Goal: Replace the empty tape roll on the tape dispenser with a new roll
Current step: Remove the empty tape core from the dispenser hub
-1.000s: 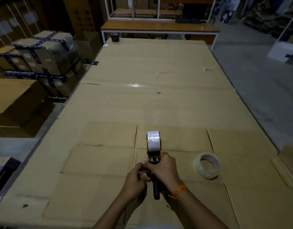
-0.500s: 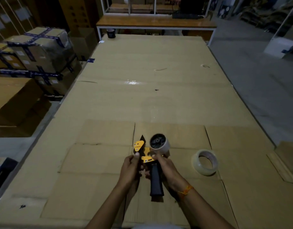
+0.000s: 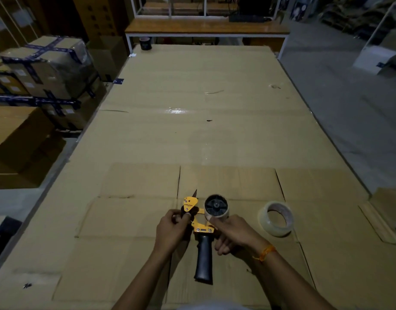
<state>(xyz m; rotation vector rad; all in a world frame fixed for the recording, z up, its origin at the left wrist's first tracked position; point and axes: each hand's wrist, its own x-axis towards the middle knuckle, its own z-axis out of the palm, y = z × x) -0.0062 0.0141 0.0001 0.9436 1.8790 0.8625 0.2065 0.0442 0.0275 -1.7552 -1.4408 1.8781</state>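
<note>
While it lies on its side on the cardboard-covered table (image 3: 192, 135), the tape dispenser (image 3: 202, 222) points its black handle toward six o'clock, with the nearly bare roll (image 3: 216, 206) on its hub at twelve. The left hand (image 3: 171, 229) pinches the yellow front plate at nine o'clock; the right hand (image 3: 234, 233) touches the roll's rim, fingers curled. A new roll (image 3: 275, 218) lies at three o'clock, apart.

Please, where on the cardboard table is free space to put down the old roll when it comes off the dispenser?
Free: the cardboard left of the left hand, and the wide middle beyond the tape dispenser. Crowded: the right hand is at the mounted roll, with the new tape roll just beside it.
</note>
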